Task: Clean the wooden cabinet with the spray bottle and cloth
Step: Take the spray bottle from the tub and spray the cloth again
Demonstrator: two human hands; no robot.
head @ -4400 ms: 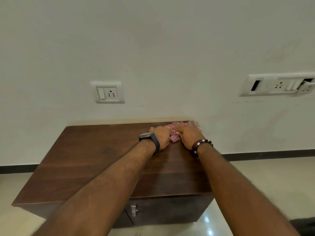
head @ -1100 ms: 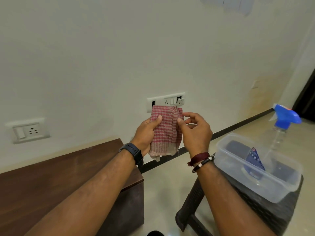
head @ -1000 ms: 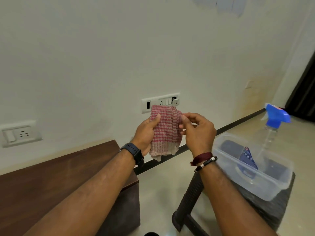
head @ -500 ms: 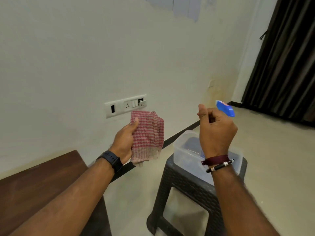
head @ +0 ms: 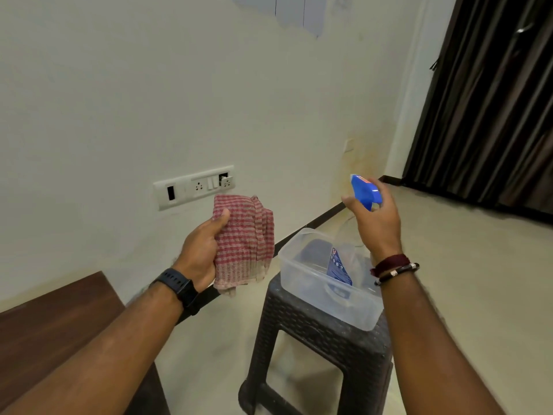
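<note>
The left hand [head: 200, 253] grips the checked cloth [head: 245, 244]. The right hand [head: 374, 223] closes round the spray bottle [head: 363, 191], which stands in the plastic tub [head: 299, 265] on the stool [head: 323, 330]. The cabinet [head: 54, 319] waits at the left; spraying seems next.

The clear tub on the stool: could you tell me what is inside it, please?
The tub holds the spray bottle, whose blue head is at the right hand. A dark shape lies behind it; the hand and wrist cover the tub's right part.
</note>
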